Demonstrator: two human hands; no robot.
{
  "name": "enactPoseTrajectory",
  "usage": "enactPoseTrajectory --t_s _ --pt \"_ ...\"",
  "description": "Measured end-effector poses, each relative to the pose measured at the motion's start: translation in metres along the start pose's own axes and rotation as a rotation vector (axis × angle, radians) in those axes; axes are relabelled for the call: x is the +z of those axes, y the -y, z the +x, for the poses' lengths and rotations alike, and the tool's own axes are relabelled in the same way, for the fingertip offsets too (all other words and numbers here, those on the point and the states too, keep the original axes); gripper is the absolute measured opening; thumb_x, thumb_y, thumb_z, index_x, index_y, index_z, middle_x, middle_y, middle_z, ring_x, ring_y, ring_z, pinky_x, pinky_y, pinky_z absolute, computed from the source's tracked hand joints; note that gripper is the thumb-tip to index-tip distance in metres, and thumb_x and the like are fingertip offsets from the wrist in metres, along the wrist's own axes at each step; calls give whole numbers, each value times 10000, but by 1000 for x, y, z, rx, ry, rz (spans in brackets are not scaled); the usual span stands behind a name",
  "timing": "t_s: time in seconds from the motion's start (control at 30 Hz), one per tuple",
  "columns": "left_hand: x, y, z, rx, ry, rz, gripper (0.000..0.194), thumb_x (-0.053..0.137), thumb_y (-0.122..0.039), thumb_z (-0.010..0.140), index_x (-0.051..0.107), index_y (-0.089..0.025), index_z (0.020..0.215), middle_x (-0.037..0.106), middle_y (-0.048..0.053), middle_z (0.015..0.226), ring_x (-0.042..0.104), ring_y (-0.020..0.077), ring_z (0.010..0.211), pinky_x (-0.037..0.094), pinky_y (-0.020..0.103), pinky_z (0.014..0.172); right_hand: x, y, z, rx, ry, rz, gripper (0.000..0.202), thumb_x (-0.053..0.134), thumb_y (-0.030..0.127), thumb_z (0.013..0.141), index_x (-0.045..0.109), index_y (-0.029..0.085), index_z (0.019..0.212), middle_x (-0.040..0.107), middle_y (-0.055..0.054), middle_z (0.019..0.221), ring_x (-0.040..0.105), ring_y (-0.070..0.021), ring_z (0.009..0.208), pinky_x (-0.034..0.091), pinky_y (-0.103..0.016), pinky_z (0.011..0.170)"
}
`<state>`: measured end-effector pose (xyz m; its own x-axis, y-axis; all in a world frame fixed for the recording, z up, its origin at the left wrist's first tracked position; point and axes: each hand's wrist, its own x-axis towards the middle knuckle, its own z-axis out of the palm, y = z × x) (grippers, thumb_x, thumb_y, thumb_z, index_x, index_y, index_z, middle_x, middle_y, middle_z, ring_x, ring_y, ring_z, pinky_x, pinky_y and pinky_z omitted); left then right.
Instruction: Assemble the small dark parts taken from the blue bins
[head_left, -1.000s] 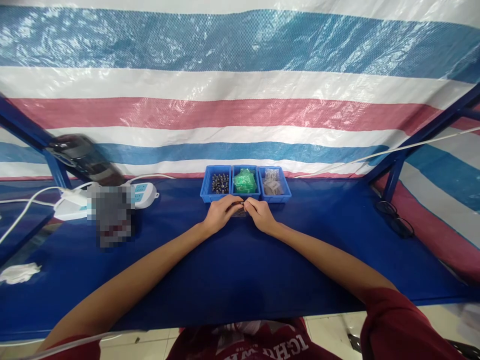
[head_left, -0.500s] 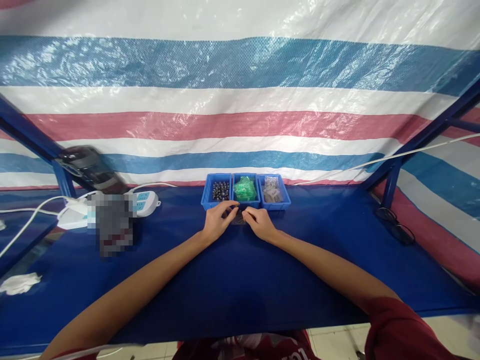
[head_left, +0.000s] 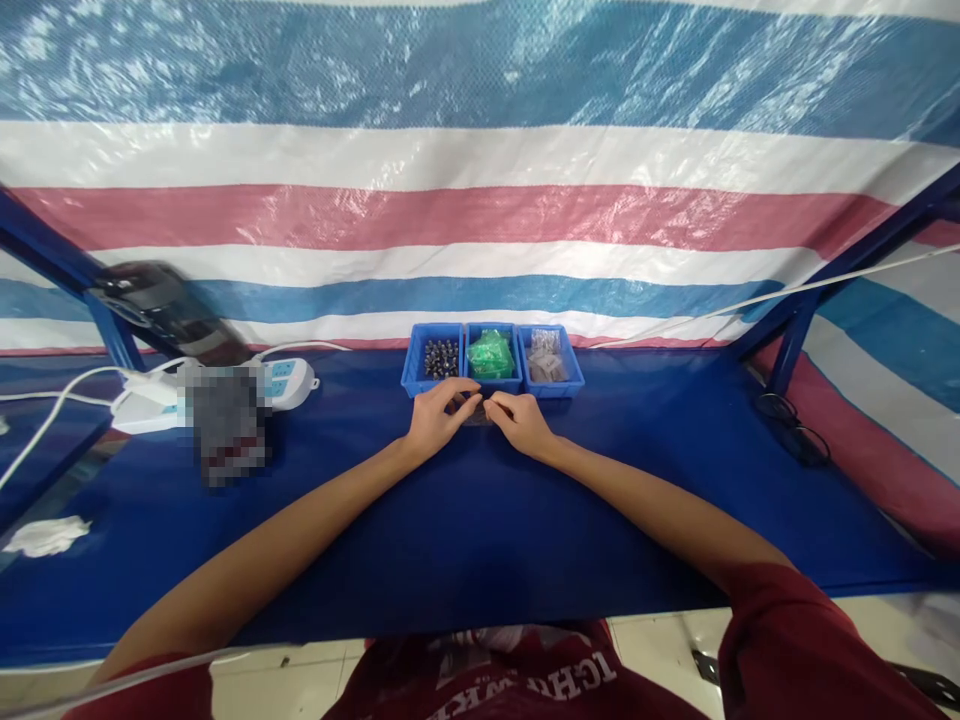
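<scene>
In front of the middle blue bin, my left hand (head_left: 441, 418) has its thumb and index fingertip brought close together in a pinch. Whatever lies between them is too small to make out. My right hand (head_left: 521, 425) faces it, fingers curled and pinched at the edge of a small clear plastic bag (head_left: 477, 414). The bag sits low between both hands, partly covered by them. Just behind stand three blue bins: the left bin (head_left: 411, 372) holds small dark metallic parts (head_left: 441, 358), the middle one green plastic packets (head_left: 491, 354), the right one clear bags (head_left: 546, 358).
To the left are a white power strip (head_left: 292, 384) with cables, a dark bottle (head_left: 169, 310), a blurred-out object (head_left: 226, 425) and a crumpled white tissue (head_left: 49, 536). Black glasses (head_left: 793, 430) lie at the right. A striped tarp (head_left: 480, 220) hangs behind the blue table (head_left: 480, 530).
The view has tilted down, so everything sits higher in the picture. My hands stay together before the bins, with the left thumb now closer to the right fingertips.
</scene>
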<state>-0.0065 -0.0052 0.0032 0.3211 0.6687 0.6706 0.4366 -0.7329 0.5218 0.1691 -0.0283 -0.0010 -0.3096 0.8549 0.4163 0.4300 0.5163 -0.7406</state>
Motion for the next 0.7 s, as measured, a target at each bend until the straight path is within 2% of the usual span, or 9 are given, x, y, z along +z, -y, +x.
enactPoseTrajectory --t_s 0.2,0.3,0.7 --pt "0 1 0 74 19 26 146 578 -270 864 647 -160 932 679 39 850 613 106 680 495 217 646 0 -3 -1 12 11 -25 351 401 331 914 533 152 643 445 34 536 401 -83 495 290 -222 542" --pt "0 1 -1 62 19 19 168 546 -285 885 644 -158 934 691 38 826 645 127 734 506 223 675 0 -3 -1 14 16 -27 353 398 333 915 544 150 651 459 31 541 408 -85 500 296 -221 545" --pt "2 6 -5 -30 88 12 253 467 -366 919 608 -167 987 668 6 738 611 89 586 462 186 563 0 -1 -2 40 10 23 257 437 334 889 593 158 786 473 28 560 399 -94 501 309 -222 540"
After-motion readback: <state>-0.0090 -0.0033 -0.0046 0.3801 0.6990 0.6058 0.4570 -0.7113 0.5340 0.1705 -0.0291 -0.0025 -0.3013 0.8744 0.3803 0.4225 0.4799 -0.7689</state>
